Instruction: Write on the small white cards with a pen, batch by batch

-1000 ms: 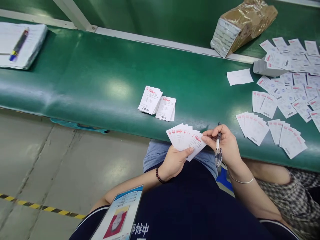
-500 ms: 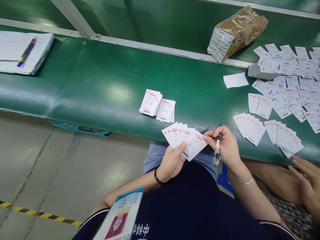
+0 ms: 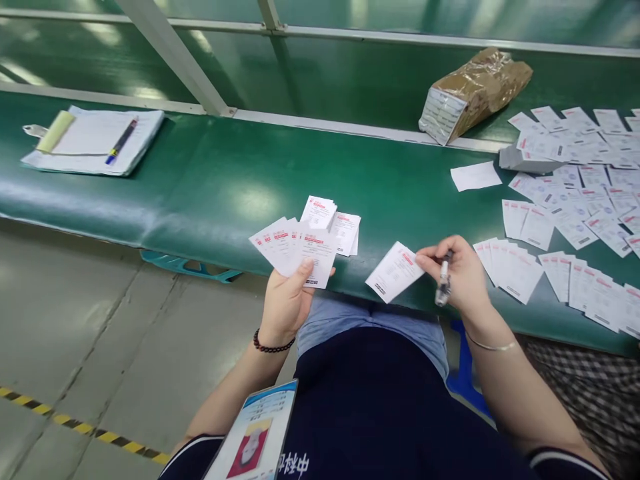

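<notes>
My left hand [image 3: 289, 300] holds a fan of white cards with red print [image 3: 285, 248], thumb on top, over the table's front edge. Pinched by a corner in my right hand [image 3: 453, 273] is a white card [image 3: 395, 272], perhaps more than one. A pen [image 3: 444, 280] is also held in that hand, pointing down. Two small stacks of like cards lie on the green table just behind the fan: the left stack [image 3: 319, 212] is partly covered by it, the right stack [image 3: 347, 232] shows more.
Many cards [image 3: 570, 193] are spread at the right, around a grey-sided stack [image 3: 530, 160]. A blank slip [image 3: 475, 176], a wrapped brown packet [image 3: 475, 93] and, at the far left, a clipboard with papers [image 3: 90, 140] and a marker lie on the table [image 3: 225, 180].
My hands have moved apart; the fan went left with my left hand, and a card is now away from it in my right. The other person's hand at the right has left the view.
</notes>
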The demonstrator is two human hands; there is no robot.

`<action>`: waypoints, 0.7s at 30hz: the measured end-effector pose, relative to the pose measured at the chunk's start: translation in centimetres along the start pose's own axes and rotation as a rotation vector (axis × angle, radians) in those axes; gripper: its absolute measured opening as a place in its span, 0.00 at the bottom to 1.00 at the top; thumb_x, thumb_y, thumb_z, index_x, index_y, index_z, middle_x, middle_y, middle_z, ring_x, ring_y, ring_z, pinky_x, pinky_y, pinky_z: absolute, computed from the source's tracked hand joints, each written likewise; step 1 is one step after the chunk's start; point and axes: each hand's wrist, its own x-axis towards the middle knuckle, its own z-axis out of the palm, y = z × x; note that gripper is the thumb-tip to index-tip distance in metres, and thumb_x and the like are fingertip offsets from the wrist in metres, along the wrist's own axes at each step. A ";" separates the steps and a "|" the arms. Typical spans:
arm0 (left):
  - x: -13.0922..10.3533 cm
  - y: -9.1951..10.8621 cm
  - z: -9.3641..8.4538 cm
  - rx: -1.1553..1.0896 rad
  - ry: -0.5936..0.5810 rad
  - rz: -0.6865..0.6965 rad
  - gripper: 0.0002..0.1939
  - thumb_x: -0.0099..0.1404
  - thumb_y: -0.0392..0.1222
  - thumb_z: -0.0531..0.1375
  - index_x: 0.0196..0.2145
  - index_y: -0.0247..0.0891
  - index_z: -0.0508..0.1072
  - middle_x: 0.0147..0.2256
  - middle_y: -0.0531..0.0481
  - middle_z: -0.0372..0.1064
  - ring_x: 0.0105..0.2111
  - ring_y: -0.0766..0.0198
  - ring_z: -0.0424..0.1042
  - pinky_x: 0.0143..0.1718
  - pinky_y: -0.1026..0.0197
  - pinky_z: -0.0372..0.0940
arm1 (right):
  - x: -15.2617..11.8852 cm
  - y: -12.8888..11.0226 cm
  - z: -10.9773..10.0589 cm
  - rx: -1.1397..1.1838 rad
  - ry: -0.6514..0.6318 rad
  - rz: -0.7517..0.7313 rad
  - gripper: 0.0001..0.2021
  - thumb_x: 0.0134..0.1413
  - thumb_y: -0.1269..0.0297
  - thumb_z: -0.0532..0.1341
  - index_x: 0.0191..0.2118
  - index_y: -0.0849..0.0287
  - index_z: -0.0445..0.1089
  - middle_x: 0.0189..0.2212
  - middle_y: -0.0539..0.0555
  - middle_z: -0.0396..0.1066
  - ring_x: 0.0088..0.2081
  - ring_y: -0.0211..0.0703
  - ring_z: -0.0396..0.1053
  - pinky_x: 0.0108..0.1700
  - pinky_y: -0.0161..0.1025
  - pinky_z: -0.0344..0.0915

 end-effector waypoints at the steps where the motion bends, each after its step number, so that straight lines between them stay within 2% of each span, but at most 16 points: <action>1: -0.3 0.0 -0.1 -0.003 0.004 -0.006 0.25 0.53 0.42 0.72 0.49 0.40 0.74 0.52 0.43 0.72 0.52 0.48 0.72 0.43 0.54 0.76 | 0.9 -0.5 0.9 -0.042 -0.027 -0.012 0.18 0.44 0.60 0.70 0.29 0.53 0.56 0.28 0.49 0.77 0.29 0.41 0.73 0.35 0.40 0.68; 6: -2.8 -1.5 0.0 -0.078 0.018 -0.120 0.23 0.54 0.41 0.71 0.48 0.41 0.74 0.50 0.45 0.75 0.48 0.52 0.75 0.43 0.54 0.75 | 5.8 -2.7 6.1 -0.270 -0.149 -0.116 0.13 0.48 0.69 0.65 0.29 0.54 0.57 0.30 0.49 0.77 0.30 0.38 0.70 0.37 0.38 0.65; 9: -3.9 -2.6 0.5 -0.126 -0.050 -0.213 0.22 0.53 0.43 0.71 0.46 0.39 0.75 0.45 0.45 0.77 0.42 0.53 0.77 0.42 0.54 0.75 | 8.0 -3.1 8.9 -0.407 -0.185 -0.155 0.13 0.48 0.71 0.64 0.28 0.54 0.56 0.31 0.50 0.77 0.30 0.37 0.67 0.36 0.36 0.64; 11: -4.3 -3.1 0.9 -0.137 -0.111 -0.269 0.21 0.54 0.44 0.71 0.45 0.36 0.75 0.42 0.44 0.78 0.38 0.54 0.78 0.40 0.54 0.75 | 8.9 -3.1 9.9 -0.455 -0.203 -0.170 0.14 0.48 0.71 0.65 0.28 0.54 0.56 0.32 0.50 0.77 0.30 0.38 0.67 0.38 0.38 0.64; 13: -4.6 -3.5 1.3 -0.146 -0.157 -0.298 0.20 0.56 0.45 0.70 0.44 0.35 0.76 0.41 0.43 0.78 0.36 0.55 0.78 0.39 0.55 0.75 | 9.0 -3.1 9.8 -0.502 -0.164 -0.208 0.14 0.46 0.70 0.66 0.29 0.54 0.57 0.35 0.51 0.77 0.32 0.40 0.69 0.41 0.41 0.65; 16: -4.9 -4.3 1.7 -0.165 -0.193 -0.312 0.19 0.56 0.44 0.70 0.44 0.36 0.76 0.41 0.44 0.77 0.36 0.57 0.77 0.38 0.57 0.74 | 7.3 -3.2 7.6 -0.481 -0.087 -0.254 0.14 0.47 0.64 0.68 0.30 0.54 0.58 0.34 0.51 0.77 0.33 0.44 0.73 0.41 0.45 0.66; 17: -4.9 -4.6 1.8 -0.172 -0.197 -0.322 0.19 0.56 0.44 0.70 0.44 0.36 0.75 0.41 0.44 0.77 0.37 0.57 0.77 0.38 0.57 0.73 | 6.2 -3.3 6.6 -0.412 -0.119 -0.225 0.15 0.48 0.61 0.68 0.30 0.54 0.58 0.31 0.51 0.76 0.31 0.44 0.73 0.38 0.44 0.67; 19: -4.9 -5.4 2.1 -0.184 -0.194 -0.351 0.20 0.56 0.44 0.70 0.46 0.37 0.75 0.43 0.44 0.77 0.38 0.56 0.77 0.39 0.56 0.73 | 3.8 -3.3 4.5 -0.225 -0.285 -0.070 0.17 0.48 0.54 0.68 0.30 0.54 0.58 0.26 0.50 0.75 0.28 0.44 0.74 0.32 0.41 0.68; 21: -4.9 -6.1 2.5 -0.188 -0.197 -0.382 0.22 0.55 0.45 0.70 0.46 0.36 0.74 0.44 0.43 0.76 0.40 0.55 0.77 0.40 0.55 0.73 | 1.6 -3.0 2.9 -0.112 -0.367 0.035 0.21 0.44 0.52 0.71 0.29 0.54 0.58 0.25 0.50 0.75 0.27 0.43 0.73 0.29 0.39 0.68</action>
